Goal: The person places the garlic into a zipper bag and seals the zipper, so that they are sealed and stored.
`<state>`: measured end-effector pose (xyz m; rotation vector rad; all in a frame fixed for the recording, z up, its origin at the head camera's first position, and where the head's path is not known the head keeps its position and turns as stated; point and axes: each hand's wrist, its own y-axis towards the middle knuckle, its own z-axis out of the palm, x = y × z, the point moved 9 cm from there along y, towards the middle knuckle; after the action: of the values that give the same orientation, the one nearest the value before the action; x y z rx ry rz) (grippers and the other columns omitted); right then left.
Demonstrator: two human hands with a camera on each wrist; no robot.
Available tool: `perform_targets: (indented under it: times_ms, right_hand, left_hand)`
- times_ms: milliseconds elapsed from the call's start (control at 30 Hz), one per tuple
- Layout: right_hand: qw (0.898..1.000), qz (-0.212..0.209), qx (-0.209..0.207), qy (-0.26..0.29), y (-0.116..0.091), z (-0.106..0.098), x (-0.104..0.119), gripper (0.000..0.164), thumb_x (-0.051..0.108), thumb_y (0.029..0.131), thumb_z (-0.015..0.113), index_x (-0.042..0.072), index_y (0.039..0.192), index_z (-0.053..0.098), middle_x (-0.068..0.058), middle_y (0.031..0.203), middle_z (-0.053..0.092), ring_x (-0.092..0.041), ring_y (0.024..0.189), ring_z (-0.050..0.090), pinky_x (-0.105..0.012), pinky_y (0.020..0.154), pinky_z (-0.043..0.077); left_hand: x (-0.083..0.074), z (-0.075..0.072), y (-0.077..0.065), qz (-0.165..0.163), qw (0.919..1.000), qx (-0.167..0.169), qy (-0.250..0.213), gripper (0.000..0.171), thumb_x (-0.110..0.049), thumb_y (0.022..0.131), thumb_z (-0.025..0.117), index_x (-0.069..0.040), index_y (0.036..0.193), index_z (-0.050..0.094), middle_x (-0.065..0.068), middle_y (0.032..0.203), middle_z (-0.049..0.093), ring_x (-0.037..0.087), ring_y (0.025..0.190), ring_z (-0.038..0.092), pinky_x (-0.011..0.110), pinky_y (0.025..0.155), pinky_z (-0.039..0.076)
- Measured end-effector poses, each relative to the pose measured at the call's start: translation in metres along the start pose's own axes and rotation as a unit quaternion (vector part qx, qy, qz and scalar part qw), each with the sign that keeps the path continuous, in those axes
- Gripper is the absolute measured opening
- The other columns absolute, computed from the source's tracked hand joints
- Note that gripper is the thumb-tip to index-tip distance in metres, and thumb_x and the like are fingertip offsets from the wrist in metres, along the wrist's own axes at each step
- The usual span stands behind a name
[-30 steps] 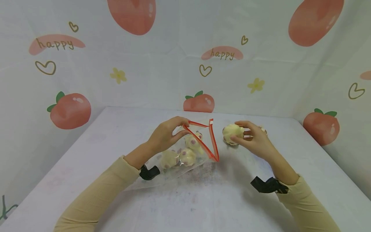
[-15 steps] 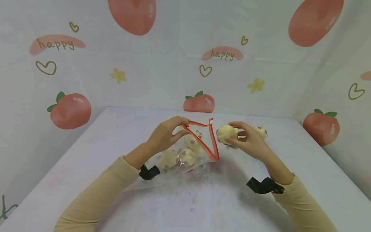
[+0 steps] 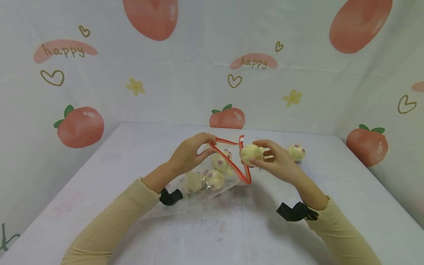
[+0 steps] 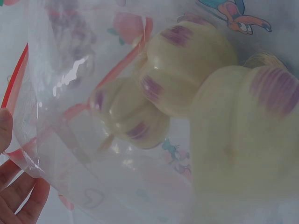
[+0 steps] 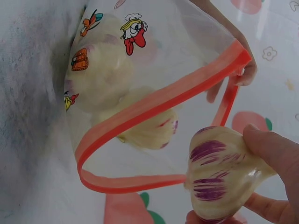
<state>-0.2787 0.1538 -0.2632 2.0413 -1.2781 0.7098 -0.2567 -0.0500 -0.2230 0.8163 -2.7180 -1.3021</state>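
Observation:
My left hand (image 3: 192, 152) pinches the red-edged rim of a clear zip bag (image 3: 202, 197), which lies on its side with its mouth facing right. Inside it are several garlic bulbs (image 3: 214, 179), cream with purple streaks; the left wrist view shows them close up through the plastic. In my right hand (image 3: 278, 162) is another garlic bulb (image 5: 219, 172), gripped between thumb and fingers right at the bag's mouth. From the right wrist, the red zip strip (image 5: 154, 105) forms a wide loop just beyond this bulb. Cartoon figures (image 5: 134, 33) are printed on the bag.
One more garlic bulb (image 3: 296, 152) lies on the table behind my right hand. The white-covered table (image 3: 212, 239) meets a backdrop (image 3: 185, 99) printed with fruit, hearts and flowers. A black strap end (image 3: 297, 212) hangs at my right wrist.
My right hand has moved left with its garlic bulb, from beside the bag to its mouth. The bulb behind that hand now shows fully. My left hand and the bag have stayed put.

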Motion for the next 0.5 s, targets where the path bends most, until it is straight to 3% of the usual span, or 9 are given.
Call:
perform_targets:
  times_ms: [500]
  right_hand:
    - [1.000, -0.024, 0.012, 0.014, 0.006, 0.011, 0.008, 0.047, 0.018, 0.085, 0.069, 0.008, 0.127, 0.051, -0.015, 0.128, 0.053, -0.032, 0.103, 0.062, -0.040, 0.084, 0.055]
  left_hand:
    - [0.001, 0.001, 0.001, -0.007, 0.9999, 0.009, 0.001, 0.024, -0.009, 0.079, 0.073, -0.003, 0.098, 0.060, 0.007, 0.094, 0.065, 0.017, 0.087, 0.061, 0.029, 0.076, 0.052]
